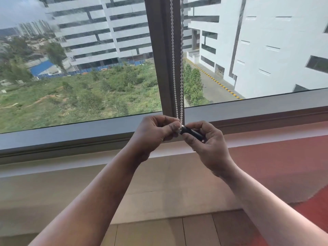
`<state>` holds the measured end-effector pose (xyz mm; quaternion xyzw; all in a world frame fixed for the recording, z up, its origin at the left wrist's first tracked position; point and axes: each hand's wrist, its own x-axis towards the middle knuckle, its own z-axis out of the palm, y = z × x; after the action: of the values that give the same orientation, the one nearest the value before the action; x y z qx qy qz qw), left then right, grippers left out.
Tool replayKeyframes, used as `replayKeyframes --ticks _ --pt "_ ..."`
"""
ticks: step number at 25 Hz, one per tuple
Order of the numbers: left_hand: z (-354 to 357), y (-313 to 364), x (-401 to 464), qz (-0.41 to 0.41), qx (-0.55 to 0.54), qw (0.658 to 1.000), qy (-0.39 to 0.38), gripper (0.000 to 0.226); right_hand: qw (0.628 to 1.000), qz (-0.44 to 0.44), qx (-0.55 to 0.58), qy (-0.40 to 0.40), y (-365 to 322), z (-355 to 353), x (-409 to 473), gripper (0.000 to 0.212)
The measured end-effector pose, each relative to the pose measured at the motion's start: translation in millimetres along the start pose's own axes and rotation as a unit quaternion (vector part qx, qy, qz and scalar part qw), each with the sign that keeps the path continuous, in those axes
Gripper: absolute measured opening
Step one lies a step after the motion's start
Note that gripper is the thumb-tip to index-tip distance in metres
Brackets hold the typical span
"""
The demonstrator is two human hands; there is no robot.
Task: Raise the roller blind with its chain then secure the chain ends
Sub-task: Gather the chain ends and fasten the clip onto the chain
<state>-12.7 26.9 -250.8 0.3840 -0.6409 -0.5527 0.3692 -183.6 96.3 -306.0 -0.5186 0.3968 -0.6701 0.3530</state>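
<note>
Two strands of white bead chain point(178, 68) hang down in front of the dark window mullion point(160, 55). Their lower ends meet between my hands, just above the sill. My left hand point(156, 132) pinches the chain ends with thumb and forefinger. My right hand point(207, 139) grips a small black cylindrical chain holder point(190, 132), its open tip pressed against the chain ends. The roller blind itself is out of view above the frame; the glass is uncovered.
A grey window frame rail point(71, 135) runs across under the glass. Below it lies a pale sill ledge point(88, 166), red on the right side point(284, 157). Wooden floor planks point(177, 229) show at the bottom.
</note>
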Motion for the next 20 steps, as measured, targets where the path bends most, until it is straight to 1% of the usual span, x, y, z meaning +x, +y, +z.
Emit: replayKeyframes --ticks 5,11,18,20 --pt "-0.4 -0.5 -0.2 -0.011 -0.013 1.0 -0.009 0.011 0.999 -0.019 -0.021 0.014 4.4 0.5 -0.2 0.026" --pt "3.7 -6.9 0.4 0.011 -0.007 1.0 0.009 0.017 0.993 -0.051 -0.099 0.038 9.2 0.6 4.0 0.02" --pt "7.2 -3.0 2.1 0.027 -0.024 0.999 0.022 0.007 0.991 -0.053 -0.11 0.062 6.9 3.7 10.8 0.017" --pt "8.9 -2.6 3.1 0.028 -0.029 0.999 0.02 0.011 0.991 -0.054 -0.099 0.071 7.7 5.9 11.1 0.018"
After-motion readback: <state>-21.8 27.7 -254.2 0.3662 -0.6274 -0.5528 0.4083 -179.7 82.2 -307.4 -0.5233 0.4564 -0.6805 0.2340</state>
